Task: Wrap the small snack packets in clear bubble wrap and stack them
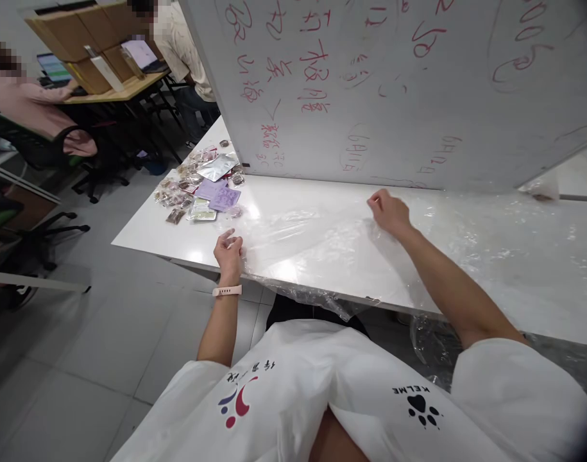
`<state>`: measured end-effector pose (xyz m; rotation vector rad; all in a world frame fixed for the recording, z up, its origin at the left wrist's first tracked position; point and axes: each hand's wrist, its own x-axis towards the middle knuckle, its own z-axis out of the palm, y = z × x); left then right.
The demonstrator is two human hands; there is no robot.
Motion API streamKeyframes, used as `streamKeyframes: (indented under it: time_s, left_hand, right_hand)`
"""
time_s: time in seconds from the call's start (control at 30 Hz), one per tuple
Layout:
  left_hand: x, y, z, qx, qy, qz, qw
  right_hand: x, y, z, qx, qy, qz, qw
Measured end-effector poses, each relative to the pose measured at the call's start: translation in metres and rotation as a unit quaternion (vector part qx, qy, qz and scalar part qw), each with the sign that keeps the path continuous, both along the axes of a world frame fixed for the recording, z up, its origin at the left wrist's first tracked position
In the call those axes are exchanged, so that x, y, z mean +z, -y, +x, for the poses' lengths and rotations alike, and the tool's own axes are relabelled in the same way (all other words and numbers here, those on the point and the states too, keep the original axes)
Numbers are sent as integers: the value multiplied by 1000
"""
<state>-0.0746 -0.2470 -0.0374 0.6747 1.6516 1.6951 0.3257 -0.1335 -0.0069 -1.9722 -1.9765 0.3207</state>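
Note:
A clear plastic film (297,234) stretches wrinkled across the white table (144,234) between my two hands. My left hand (228,251), with a pale pink band on its wrist, has its fingers curled at the film's left edge. Farther right and a little farther back, my right hand (390,213) pinches the film with fingers closed. Part of the film droops over the table's front edge. Beyond my left hand lies a pile of small clear packets (172,192), with purple sachets (224,199) and a silver pouch (217,167) on it.
A whiteboard (322,83) with red writing stands along the table's back. More clear film (524,256) covers the right side and hangs in front. Two people, office chairs (76,151) and a desk (124,93) with cardboard boxes are at the left.

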Motion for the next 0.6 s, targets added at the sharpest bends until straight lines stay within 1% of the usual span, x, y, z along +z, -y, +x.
streamKeyframes:
  time_s: [0.1, 0.13, 0.2, 0.23, 0.27, 0.3, 0.33, 0.37, 0.4, 0.43, 0.47, 0.5, 0.53, 0.6]
  left_hand:
    - [-3, -5, 2, 20, -31, -29, 999]
    - [-2, -6, 5, 27, -58, -40, 997]
    - [5, -7, 13, 53, -165, -44, 984]
    - [10, -7, 19, 63, -233, -34, 970]
    - [14, -7, 25, 58, -298, -17, 953]
    - [19, -8, 33, 30, -350, 2, 936]
    - [22, -9, 42, -25, -386, 20, 922]
    - [23, -12, 50, -101, -405, 30, 908]
    - [23, -15, 57, -181, -412, 31, 892]
    - [22, -19, 62, -246, -414, 25, 876]
    - [20, -24, 64, -285, -415, 14, 864]
    - [18, -30, 62, -292, -420, 2, 859]
    - [16, -37, 55, -272, -428, -7, 862]
    - [15, -54, 31, -188, -454, -17, 871]
  right_hand:
    - [6, -22, 36, -49, -1, 34, 998]
    - [9, -25, 43, -62, 0, 46, 997]
    - [17, -24, 45, -67, 6, 81, 994]
    - [22, -20, 40, -56, 7, 104, 993]
    - [25, -12, 30, -30, 6, 121, 992]
    - [28, -2, 16, 10, 0, 127, 992]
    - [27, 11, -1, 56, -8, 127, 990]
    - [24, 25, -20, 117, -18, 105, 987]
    - [17, 41, -37, 165, -23, 84, 982]
    - [7, 56, -52, 214, -24, 61, 975]
    - [-5, 70, -63, 281, -15, 25, 959]
    - [-17, 82, -69, 333, 0, -3, 943]
    - [-29, 91, -69, 371, 14, -23, 928]
    - [-47, 100, -56, 407, 32, -43, 912]
